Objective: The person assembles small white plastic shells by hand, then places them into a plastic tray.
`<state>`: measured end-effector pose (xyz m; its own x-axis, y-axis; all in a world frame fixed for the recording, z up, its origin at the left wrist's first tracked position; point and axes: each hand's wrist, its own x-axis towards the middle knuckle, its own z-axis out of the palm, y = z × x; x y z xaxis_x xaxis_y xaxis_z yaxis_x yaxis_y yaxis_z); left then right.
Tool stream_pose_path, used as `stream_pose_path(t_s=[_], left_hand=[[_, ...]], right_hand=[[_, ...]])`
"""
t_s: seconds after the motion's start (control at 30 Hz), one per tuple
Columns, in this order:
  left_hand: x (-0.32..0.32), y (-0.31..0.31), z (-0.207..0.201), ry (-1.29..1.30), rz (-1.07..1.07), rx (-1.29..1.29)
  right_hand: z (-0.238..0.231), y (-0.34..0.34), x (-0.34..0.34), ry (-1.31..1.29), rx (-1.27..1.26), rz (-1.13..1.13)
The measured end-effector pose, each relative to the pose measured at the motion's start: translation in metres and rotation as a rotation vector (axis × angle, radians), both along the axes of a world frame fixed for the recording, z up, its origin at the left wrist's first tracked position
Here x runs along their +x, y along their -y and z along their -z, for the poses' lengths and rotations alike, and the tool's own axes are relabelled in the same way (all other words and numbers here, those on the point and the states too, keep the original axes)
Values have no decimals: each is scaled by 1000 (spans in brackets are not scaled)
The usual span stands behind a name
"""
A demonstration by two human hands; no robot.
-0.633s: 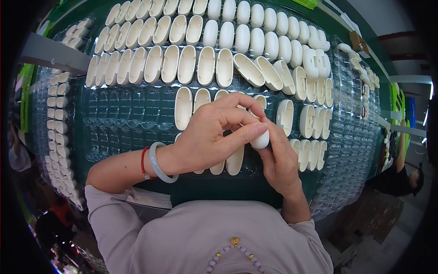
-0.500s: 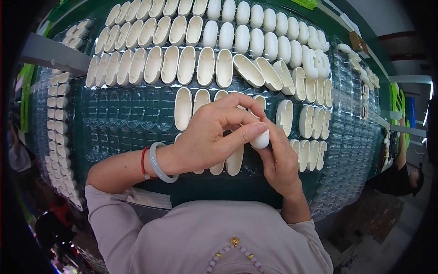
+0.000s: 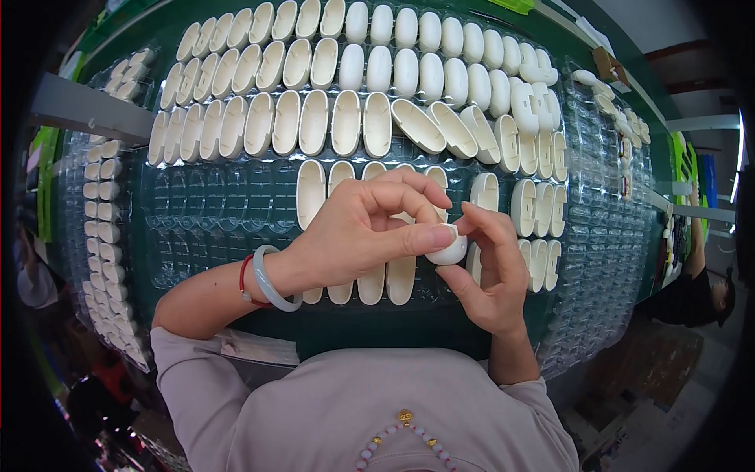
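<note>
Here, left grip (image 3: 354,232) pinches a white piece (image 3: 448,252), rounded end nearest, long axis unclear; right grip (image 3: 497,283) spread; clear tray (image 3: 220,197) holds shells (image 3: 311,197).

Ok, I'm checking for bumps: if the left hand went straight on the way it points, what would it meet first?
Likely the right hand, just beyond the white piece held by the left hand; depth between the hands is hard to judge.

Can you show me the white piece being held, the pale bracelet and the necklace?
White piece (image 3: 448,251): head view, its rounded lower side.
Pale bracelet (image 3: 263,282): head view, the ring's left side.
Necklace (image 3: 404,415): head view, its gold top bead.
</note>
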<state>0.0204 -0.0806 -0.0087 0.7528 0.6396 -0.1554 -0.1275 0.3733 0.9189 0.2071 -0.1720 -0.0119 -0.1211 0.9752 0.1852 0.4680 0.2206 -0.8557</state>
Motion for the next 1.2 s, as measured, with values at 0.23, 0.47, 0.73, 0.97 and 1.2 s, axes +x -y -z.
stream_pose_path(t_s=[0.23,0.47,0.73,0.97,1.2], left_hand=[[2,-3,4,165,160,-34],[10,5,3,-64,152,252],[9,6,5,-144,167,315],[8,9,6,-167,176,300],[9,7,5,-204,196,306]], right_hand=[[9,5,5,-743,-48,43],[3,7,-2,-348,161,152],[4,6,-4,-156,225,184],[6,8,-5,-136,170,248],[7,6,-4,-174,127,276]])
